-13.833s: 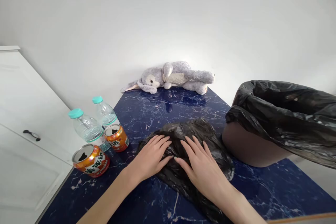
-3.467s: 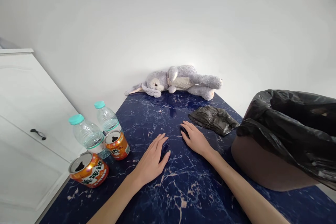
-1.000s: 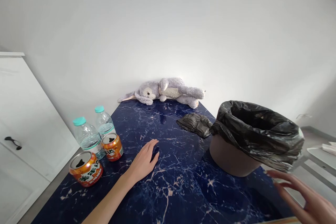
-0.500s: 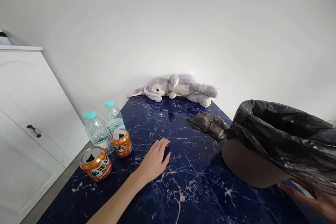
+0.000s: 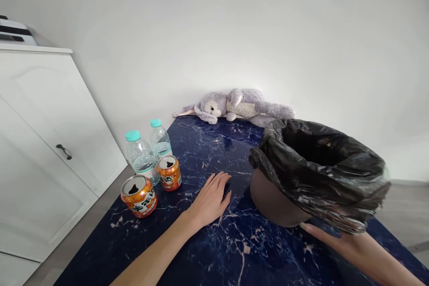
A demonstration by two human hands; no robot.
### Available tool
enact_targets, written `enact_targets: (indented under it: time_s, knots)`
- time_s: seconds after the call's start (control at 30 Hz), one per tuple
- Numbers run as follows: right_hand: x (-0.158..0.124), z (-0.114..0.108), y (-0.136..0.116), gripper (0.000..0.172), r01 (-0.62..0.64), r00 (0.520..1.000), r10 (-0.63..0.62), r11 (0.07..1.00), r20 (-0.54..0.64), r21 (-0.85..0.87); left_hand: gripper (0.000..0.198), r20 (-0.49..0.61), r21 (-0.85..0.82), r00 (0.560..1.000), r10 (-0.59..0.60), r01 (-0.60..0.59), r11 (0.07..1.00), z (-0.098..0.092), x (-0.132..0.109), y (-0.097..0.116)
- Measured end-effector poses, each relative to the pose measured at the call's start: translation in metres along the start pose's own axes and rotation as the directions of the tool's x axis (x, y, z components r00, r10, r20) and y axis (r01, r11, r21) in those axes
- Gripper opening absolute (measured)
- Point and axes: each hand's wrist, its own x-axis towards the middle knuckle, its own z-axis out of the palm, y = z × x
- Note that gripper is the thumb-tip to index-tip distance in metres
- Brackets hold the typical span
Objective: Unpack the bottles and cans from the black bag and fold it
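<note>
My left hand (image 5: 209, 199) rests palm down on the dark blue marbled table (image 5: 214, 143), fingers stretched out and holding nothing. To its left stand two orange cans (image 5: 140, 196) (image 5: 169, 173) with opened tops. Behind them are two clear bottles with turquoise caps (image 5: 142, 157) (image 5: 161, 138). On the right, my right hand (image 5: 348, 246) grips the lower side of a brown bin (image 5: 278, 199); its fingers are partly hidden beneath the bin. A black plastic bag (image 5: 321, 174) lines the bin and hangs over its rim.
A grey plush rabbit (image 5: 248, 105) lies along the table's far edge by the wall. A white cabinet (image 5: 63, 152) with a dark handle stands at the left, a white and black object (image 5: 15, 31) on top.
The bin has moved left with my right hand, now hiding the loose black bag seen before. The view has turned slightly left; my left hand remains flat on the table.
</note>
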Motion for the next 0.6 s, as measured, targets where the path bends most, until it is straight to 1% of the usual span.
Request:
enact_targets:
  time_s: [0.03, 0.07, 0.13, 0.17, 0.23, 0.3, 0.37, 0.4, 0.43, 0.5, 0.53, 0.6]
  knots:
    - [0.011, 0.007, -0.013, 0.047, 0.015, 0.998, -0.016, 1.0, 0.062, 0.012, 0.05, -0.007, -0.008, 1.0, -0.006, 0.006, 1.0, 0.0, 0.0, 0.0]
    - [0.022, 0.014, -0.024, 0.048, 0.024, 0.996, -0.026, 1.0, 0.082, 0.02, 0.053, -0.013, -0.018, 1.0, -0.014, 0.014, 1.0, 0.0, -0.001, 0.0]
    - [0.04, 0.025, -0.038, 0.051, 0.031, 0.99, -0.031, 1.0, 0.139, 0.005, 0.06, -0.029, -0.046, 0.999, -0.037, 0.036, 0.998, -0.001, -0.002, 0.0]
    - [0.046, 0.03, -0.042, 0.053, 0.03, 0.986, -0.024, 0.999, 0.164, -0.036, 0.064, -0.039, -0.064, 0.998, -0.053, 0.05, 0.997, 0.0, -0.002, -0.001]
    - [0.052, 0.035, -0.048, 0.054, 0.039, 0.982, -0.001, 0.98, 0.188, -0.197, 0.069, -0.065, -0.107, 0.994, -0.086, 0.079, 0.991, 0.002, -0.003, -0.003]
    - [0.051, 0.037, -0.057, 0.046, 0.076, 0.985, -0.006, 0.916, 0.175, -0.394, 0.07, -0.103, -0.16, 0.987, -0.127, 0.11, 0.981, 0.007, -0.002, -0.006]
    - [0.05, 0.037, -0.079, 0.035, 0.139, 0.983, -0.057, 0.852, 0.175, -0.505, 0.068, -0.145, -0.241, 0.97, -0.195, 0.156, 0.958, 0.013, 0.0, -0.01]
    - [0.05, 0.037, -0.096, 0.035, 0.179, 0.977, -0.092, 0.841, 0.193, -0.511, 0.066, -0.167, -0.289, 0.957, -0.237, 0.182, 0.94, 0.016, 0.002, -0.013]
    - [0.052, 0.037, -0.115, 0.035, 0.223, 0.97, -0.143, 0.849, 0.198, -0.48, 0.063, -0.187, -0.333, 0.942, -0.277, 0.205, 0.92, 0.018, 0.003, -0.015]
    - [0.061, 0.041, -0.159, 0.034, 0.312, 0.946, -0.255, 0.884, 0.2, -0.349, 0.058, -0.218, -0.387, 0.918, -0.332, 0.231, 0.893, 0.021, 0.004, -0.02]
    - [0.068, 0.045, -0.181, 0.03, 0.347, 0.933, -0.301, 0.9, 0.199, -0.265, 0.056, -0.228, -0.394, 0.912, -0.341, 0.234, 0.889, 0.022, 0.005, -0.021]
    - [0.084, 0.056, -0.219, 0.021, 0.403, 0.906, -0.376, 0.907, 0.195, -0.122, 0.053, -0.225, -0.381, 0.916, -0.333, 0.232, 0.895, 0.023, 0.005, -0.023]
